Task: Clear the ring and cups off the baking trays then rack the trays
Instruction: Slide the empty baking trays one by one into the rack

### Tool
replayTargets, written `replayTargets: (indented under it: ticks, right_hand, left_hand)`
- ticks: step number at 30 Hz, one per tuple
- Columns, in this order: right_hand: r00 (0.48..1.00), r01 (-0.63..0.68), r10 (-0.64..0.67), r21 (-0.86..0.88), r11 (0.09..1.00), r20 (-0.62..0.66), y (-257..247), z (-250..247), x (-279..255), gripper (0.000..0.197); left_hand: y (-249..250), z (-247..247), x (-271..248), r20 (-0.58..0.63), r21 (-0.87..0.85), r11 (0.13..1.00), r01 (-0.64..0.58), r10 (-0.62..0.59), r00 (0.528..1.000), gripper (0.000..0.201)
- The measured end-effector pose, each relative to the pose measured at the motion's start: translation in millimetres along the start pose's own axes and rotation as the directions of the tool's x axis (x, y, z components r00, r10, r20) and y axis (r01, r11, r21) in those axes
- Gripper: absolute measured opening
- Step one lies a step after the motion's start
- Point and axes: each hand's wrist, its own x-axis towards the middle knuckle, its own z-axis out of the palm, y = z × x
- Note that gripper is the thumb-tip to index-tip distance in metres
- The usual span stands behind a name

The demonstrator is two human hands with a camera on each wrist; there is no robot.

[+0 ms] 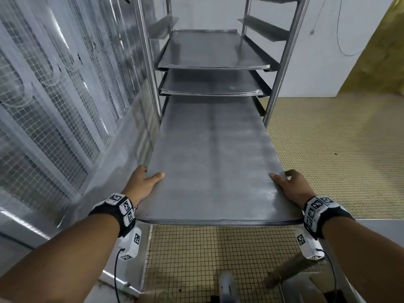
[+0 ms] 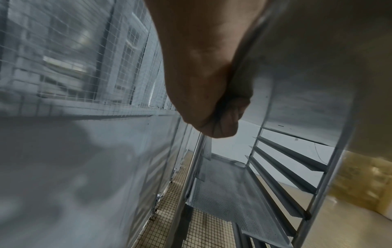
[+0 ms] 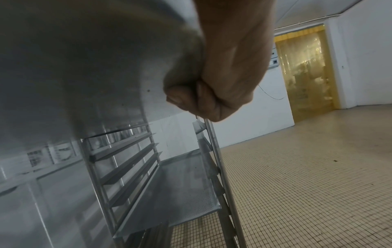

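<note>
A long bare metal baking tray [image 1: 209, 162] is held level in front of me, its far end between the posts of the steel rack [image 1: 282, 62]. My left hand [image 1: 146, 178] grips the tray's left edge, thumb on top and fingers curled under. My right hand [image 1: 288, 182] grips the right edge the same way. In the left wrist view the left hand [image 2: 212, 104] wraps round the tray's edge [image 2: 297, 83]. In the right wrist view the right hand [image 3: 214, 94] clasps the tray [image 3: 95, 75] from below. Two more trays [image 1: 209, 51] sit on rack slots above. No ring or cups are visible.
A steel wall with wire-mesh panels [image 1: 54, 95] runs close along the left. The rack has empty angle runners [image 2: 286, 167] and a perforated tray [image 3: 180, 193] lower down. Tiled floor [image 1: 328, 149] lies to the right, and a yellow strip curtain [image 3: 305, 70] hangs beyond.
</note>
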Motion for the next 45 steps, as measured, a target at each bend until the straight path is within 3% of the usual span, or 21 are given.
replayTargets:
  ticks: [5, 8, 10, 16, 22, 25, 29, 32, 35, 38, 42, 45]
  right_hand:
    - [1.0, -0.003, 0.003, 0.014, 1.0, 0.008, -8, 1, 44, 0.069]
    - [1.0, 0.011, -0.011, 0.011, 1.0, 0.019, -13, 2, 73, 0.065]
    - [1.0, 0.014, -0.014, 0.023, 1.0, 0.022, -18, 3, 90, 0.062]
    - [0.999, 0.013, -0.015, 0.024, 1.0, 0.05, -29, 3, 132, 0.06]
    - [0.997, 0.0, -0.001, 0.013, 1.0, 0.072, -31, 5, 143, 0.066]
    - [0.995, 0.01, -0.006, -0.033, 0.999, 0.099, -27, 3, 139, 0.065]
    - [0.994, 0.027, -0.016, -0.091, 0.995, 0.112, -19, -2, 116, 0.072]
    - [0.993, 0.087, -0.076, -0.121, 0.989, 0.093, -14, -5, 86, 0.082]
    - [0.986, 0.145, -0.129, -0.158, 0.977, 0.104, -12, -2, 52, 0.103]
    - [0.978, 0.184, -0.158, -0.213, 0.96, 0.135, -13, 4, 25, 0.114]
    - [0.966, 0.255, -0.219, -0.334, 0.907, 0.14, -7, 7, 3, 0.107]
    - [0.956, 0.291, -0.281, -0.364, 0.885, 0.081, -5, 10, -8, 0.076]
  left_hand:
    - [6, 14, 43, -0.033, -0.022, 0.999, 0.023, -0.023, 0.999, 0.098]
    - [26, 23, 55, -0.043, -0.005, 0.999, 0.039, -0.039, 0.998, 0.051]
    - [36, 28, 67, -0.058, 0.004, 1.0, 0.02, -0.02, 0.998, 0.04]
    - [42, 36, 104, -0.059, -0.058, 0.998, 0.008, -0.012, 0.998, 0.045]
    - [48, 34, 107, -0.033, -0.058, 0.998, 0.035, -0.037, 0.999, 0.052]
    - [48, 30, 95, -0.004, -0.088, 0.995, 0.055, -0.055, 0.998, 0.054]
    - [38, 21, 71, 0.028, -0.162, 0.983, 0.089, -0.085, 0.996, 0.074]
    - [36, 16, 44, 0.046, -0.116, 0.993, 0.03, -0.025, 0.999, 0.07]
    - [34, 13, 23, 0.091, 0.042, 0.996, -0.084, 0.08, 0.993, 0.092]
    - [39, 13, 4, 0.245, 0.291, 0.934, -0.207, 0.136, 0.96, 0.113]
    - [42, 16, -13, 0.335, 0.416, 0.866, -0.276, 0.136, 0.932, 0.105]
    - [38, 20, -18, 0.277, 0.443, 0.841, -0.31, 0.2, 0.94, 0.083]
